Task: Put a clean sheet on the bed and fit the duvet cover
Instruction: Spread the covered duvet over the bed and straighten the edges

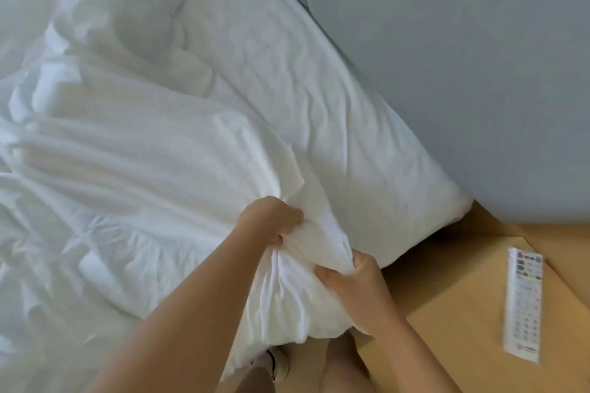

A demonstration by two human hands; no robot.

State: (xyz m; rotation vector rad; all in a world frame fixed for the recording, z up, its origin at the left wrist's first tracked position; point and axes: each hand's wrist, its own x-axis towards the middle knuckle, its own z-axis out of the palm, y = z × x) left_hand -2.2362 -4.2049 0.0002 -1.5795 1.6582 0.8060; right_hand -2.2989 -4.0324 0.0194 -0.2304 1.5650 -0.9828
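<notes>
Duvet cover (153,188) bunched at bed (351,112) corner: left grip (271,220) and right grip (354,284) both clenched on it.
Remote (523,303) on counter (447,344) just beside.

left hand (271,220), right hand (351,277): bare | forearms (191,313): bare | shoe (282,367): white, dark trim

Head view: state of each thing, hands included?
duvet: crumpled on bed, near corner bunched
sheet: on mattress, wrinkled
left hand: grips duvet corner
right hand: grips duvet corner
remote: flat on table
</notes>
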